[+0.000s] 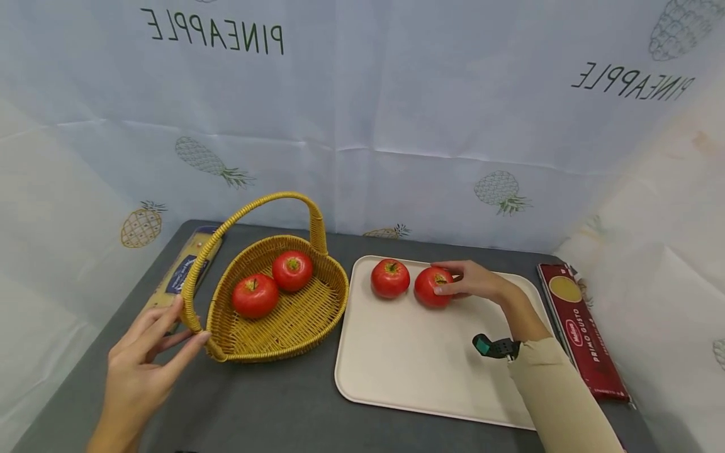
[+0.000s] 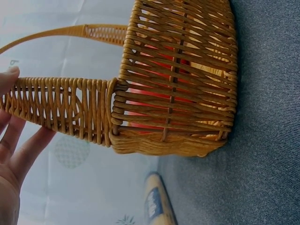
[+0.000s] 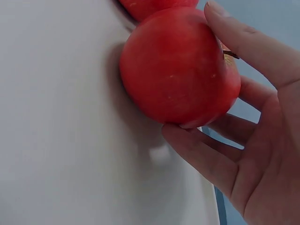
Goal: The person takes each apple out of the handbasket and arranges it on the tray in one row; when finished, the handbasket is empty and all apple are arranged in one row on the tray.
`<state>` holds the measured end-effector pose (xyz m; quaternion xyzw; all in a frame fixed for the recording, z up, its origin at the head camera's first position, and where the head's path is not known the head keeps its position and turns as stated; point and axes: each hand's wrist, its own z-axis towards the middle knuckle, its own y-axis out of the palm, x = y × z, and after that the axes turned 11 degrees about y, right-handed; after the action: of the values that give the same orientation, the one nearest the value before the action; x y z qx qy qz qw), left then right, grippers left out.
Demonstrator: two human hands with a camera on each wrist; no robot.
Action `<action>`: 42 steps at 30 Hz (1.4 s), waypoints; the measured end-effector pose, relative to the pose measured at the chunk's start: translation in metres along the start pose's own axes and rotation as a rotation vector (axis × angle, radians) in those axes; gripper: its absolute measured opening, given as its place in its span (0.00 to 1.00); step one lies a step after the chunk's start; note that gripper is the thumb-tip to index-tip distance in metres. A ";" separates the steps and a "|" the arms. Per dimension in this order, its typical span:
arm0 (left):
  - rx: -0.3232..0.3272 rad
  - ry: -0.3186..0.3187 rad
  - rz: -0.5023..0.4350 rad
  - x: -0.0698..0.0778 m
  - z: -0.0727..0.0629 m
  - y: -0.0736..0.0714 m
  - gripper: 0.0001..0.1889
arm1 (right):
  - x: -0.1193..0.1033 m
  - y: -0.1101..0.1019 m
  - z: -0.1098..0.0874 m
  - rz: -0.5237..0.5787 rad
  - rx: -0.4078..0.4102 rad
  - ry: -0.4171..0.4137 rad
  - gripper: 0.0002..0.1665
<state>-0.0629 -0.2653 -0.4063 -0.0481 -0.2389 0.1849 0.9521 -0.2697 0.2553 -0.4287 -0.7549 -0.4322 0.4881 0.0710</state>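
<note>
The left hand (image 1: 141, 365) is rising from the near side, its thumb and fingers pinching the arched handle (image 1: 283, 195) of a golden-brown woven wicker basket (image 1: 283, 330). Farther off, the right hand (image 1: 472, 280) is stretching over a cream, round-cornered rectangular tray (image 1: 408, 358), curling around a glossy, round red apple (image 1: 428, 286) with a dark stem. That apple is sitting toward the tray's far edge, just beside another red apple (image 1: 390, 279).
</note>
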 end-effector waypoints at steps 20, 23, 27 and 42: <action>-0.032 -0.017 0.059 -0.001 -0.003 -0.001 0.32 | -0.003 -0.001 -0.001 -0.044 0.019 -0.042 0.50; -0.034 -0.023 0.064 -0.001 -0.003 -0.002 0.31 | -0.004 -0.001 0.000 -0.051 0.018 -0.043 0.50; -0.031 -0.029 0.065 -0.001 -0.003 -0.002 0.31 | -0.004 -0.002 0.001 -0.065 -0.001 -0.051 0.54; -0.034 -0.031 0.065 -0.001 -0.002 -0.003 0.31 | -0.016 -0.013 -0.021 -0.151 0.080 -0.196 0.58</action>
<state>-0.0623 -0.2682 -0.4078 -0.0689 -0.2551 0.2126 0.9407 -0.2629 0.2590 -0.4000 -0.6657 -0.4729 0.5694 0.0950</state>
